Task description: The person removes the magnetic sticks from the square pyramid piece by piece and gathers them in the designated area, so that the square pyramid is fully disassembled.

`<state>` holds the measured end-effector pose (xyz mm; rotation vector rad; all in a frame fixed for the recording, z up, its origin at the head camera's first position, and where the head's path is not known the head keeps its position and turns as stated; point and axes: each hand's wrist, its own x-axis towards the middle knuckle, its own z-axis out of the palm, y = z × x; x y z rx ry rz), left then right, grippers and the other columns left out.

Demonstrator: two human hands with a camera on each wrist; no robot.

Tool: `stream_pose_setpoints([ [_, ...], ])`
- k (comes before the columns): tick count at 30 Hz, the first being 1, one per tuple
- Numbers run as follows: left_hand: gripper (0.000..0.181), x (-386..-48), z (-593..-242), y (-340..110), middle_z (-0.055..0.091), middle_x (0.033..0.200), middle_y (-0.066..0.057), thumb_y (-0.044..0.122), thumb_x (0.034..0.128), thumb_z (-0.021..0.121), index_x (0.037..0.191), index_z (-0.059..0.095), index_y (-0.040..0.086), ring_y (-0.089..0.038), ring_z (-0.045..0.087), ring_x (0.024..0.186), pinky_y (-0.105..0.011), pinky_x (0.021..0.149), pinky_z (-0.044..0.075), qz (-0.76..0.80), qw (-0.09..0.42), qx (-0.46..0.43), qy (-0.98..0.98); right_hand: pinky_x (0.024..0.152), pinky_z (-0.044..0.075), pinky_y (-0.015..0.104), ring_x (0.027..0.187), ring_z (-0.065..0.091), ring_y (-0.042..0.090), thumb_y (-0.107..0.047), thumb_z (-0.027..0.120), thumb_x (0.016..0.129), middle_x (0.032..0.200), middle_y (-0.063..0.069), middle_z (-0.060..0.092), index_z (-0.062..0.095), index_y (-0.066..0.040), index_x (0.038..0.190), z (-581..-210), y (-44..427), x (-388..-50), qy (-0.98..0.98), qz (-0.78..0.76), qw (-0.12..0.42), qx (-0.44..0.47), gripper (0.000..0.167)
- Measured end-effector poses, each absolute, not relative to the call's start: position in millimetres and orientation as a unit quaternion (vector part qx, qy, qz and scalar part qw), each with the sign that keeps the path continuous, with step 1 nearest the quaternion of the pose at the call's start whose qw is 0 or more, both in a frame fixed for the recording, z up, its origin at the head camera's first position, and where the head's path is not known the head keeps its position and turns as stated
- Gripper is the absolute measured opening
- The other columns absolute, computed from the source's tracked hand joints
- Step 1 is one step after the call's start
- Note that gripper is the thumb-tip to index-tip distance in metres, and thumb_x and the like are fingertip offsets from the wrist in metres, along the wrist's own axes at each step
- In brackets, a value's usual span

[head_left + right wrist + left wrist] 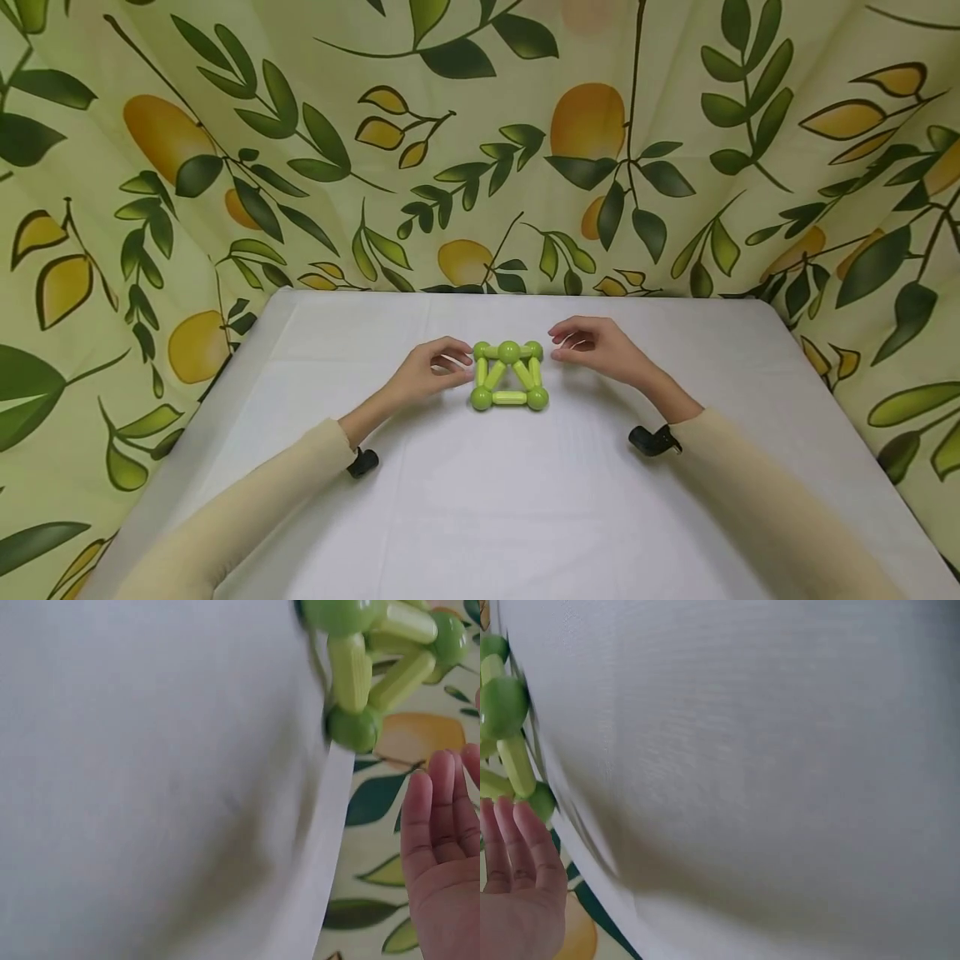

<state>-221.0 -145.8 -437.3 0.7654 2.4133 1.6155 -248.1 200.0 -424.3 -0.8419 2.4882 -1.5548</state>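
A frame of green balls and yellow-green rods (510,398) stands on the white table, with one ball raised at its middle. My left hand (431,367) is at its left side, fingers loosely bent; whether the fingertips touch it I cannot tell. To the right of the frame, my right hand (600,348) is held a little apart from it, holding nothing. The left wrist view has the frame (516,761) just beyond the fingertips of the left hand (525,877). In the right wrist view the frame (350,671) lies past the relaxed fingers of the right hand (446,847).
A white cloth (465,508) covers the table. Behind and at both sides hangs a curtain (480,167) printed with leaves and orange fruit. Small black devices are strapped at the left wrist (363,463) and the right wrist (654,441).
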Motion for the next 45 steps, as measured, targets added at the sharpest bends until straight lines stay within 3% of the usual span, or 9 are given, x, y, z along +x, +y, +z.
stream_pose_setpoints([
  [8,0.04,-224,-440,-128,0.068,0.114,-0.018,0.002,0.0891,0.079,0.125,0.062,-0.003,-0.031,0.067,0.103,-0.037,0.089,0.055,0.555,0.082,0.256,0.787,0.079,0.056,0.03,0.093,0.064,0.027,-0.004,0.085,0.083,0.111,0.015,0.069,0.067,0.007,0.12,-423,165,-248,0.781,-0.546,0.076,-0.294,0.043],
  [20,0.042,-226,-442,-117,0.067,0.114,-0.022,-0.002,0.0871,0.08,0.124,0.061,-0.007,-0.039,0.065,0.104,-0.037,0.09,0.054,0.563,0.077,0.275,0.775,0.075,0.055,0.029,0.088,0.064,0.027,-0.002,0.086,0.081,0.105,0.009,0.069,0.07,-0.001,0.118,-428,144,-249,0.767,-0.557,0.079,-0.308,0.04],
  [29,0.039,-227,-444,-116,0.068,0.113,-0.018,0.001,0.0874,0.08,0.121,0.062,-0.004,-0.034,0.066,0.103,-0.035,0.089,0.054,0.559,0.085,0.255,0.784,0.071,0.051,0.024,0.085,0.06,0.028,0.001,0.085,0.081,0.103,0.014,0.067,0.069,0.001,0.12,-431,139,-252,0.767,-0.56,0.08,-0.303,0.041],
  [36,0.048,-227,-442,-116,0.07,0.113,-0.017,0.003,0.0889,0.08,0.132,0.057,-0.001,-0.028,0.067,0.095,-0.037,0.09,0.054,0.545,0.095,0.247,0.795,0.07,0.05,0.026,0.082,0.059,0.029,0.006,0.082,0.083,0.102,0.02,0.066,0.068,0.006,0.119,-422,135,-248,0.773,-0.545,0.078,-0.316,0.039],
  [45,0.052,-228,-446,-118,0.07,0.112,-0.023,0.001,0.0906,0.077,0.137,0.054,-0.006,-0.037,0.066,0.096,-0.048,0.091,0.052,0.549,0.1,0.255,0.789,0.067,0.047,0.028,0.078,0.057,0.029,0.011,0.079,0.083,0.092,0.024,0.061,0.065,0.013,0.116,-399,132,-233,0.765,-0.534,0.055,-0.355,0.036],
])
